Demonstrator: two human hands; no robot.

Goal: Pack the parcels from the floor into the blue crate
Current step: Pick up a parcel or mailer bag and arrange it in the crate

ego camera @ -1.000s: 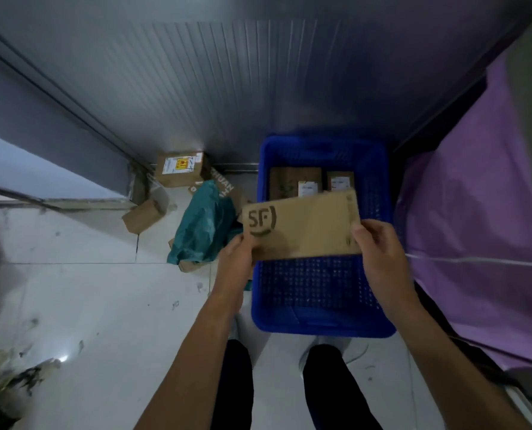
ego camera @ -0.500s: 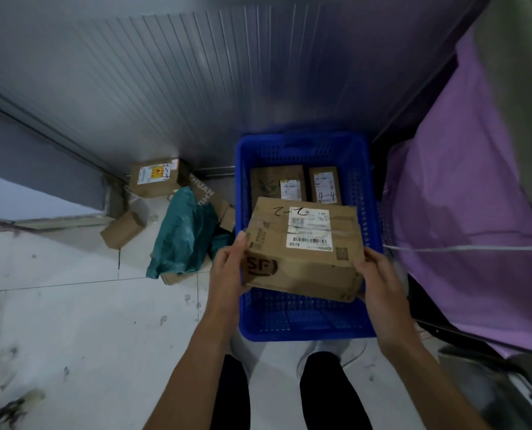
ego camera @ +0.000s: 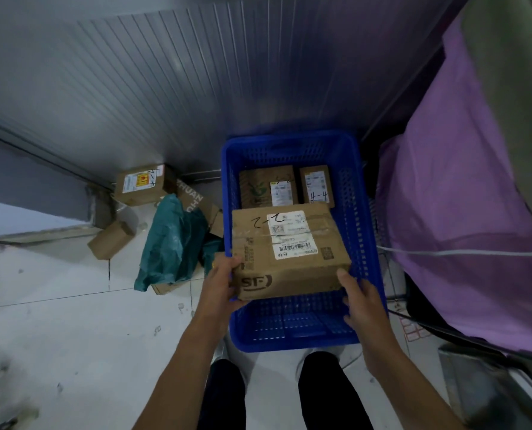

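The blue crate [ego camera: 298, 339] stands on the floor in front of my legs. Two small cardboard parcels [ego camera: 267, 187] [ego camera: 317, 186] lie flat at its far end. Between my hands is a larger cardboard SF box [ego camera: 289, 252], label up, over the middle of the crate and just in front of those two. My left hand [ego camera: 221, 283] grips its near left corner. My right hand [ego camera: 360, 299] holds the near right corner, thumb against the box. I cannot tell whether the box touches the crate's bottom.
On the floor left of the crate lie a box with a yellow label [ego camera: 142, 184], a small plain box [ego camera: 111, 238], a teal plastic bag [ego camera: 171, 243] over further boxes, and a flat carton [ego camera: 168, 287]. A ribbed metal wall [ego camera: 196, 88] stands behind. Purple cloth [ego camera: 463, 212] hangs at the right.
The SF box has turned from standing on edge to lying flat with its label up. Both hands have lowered it into the crate.
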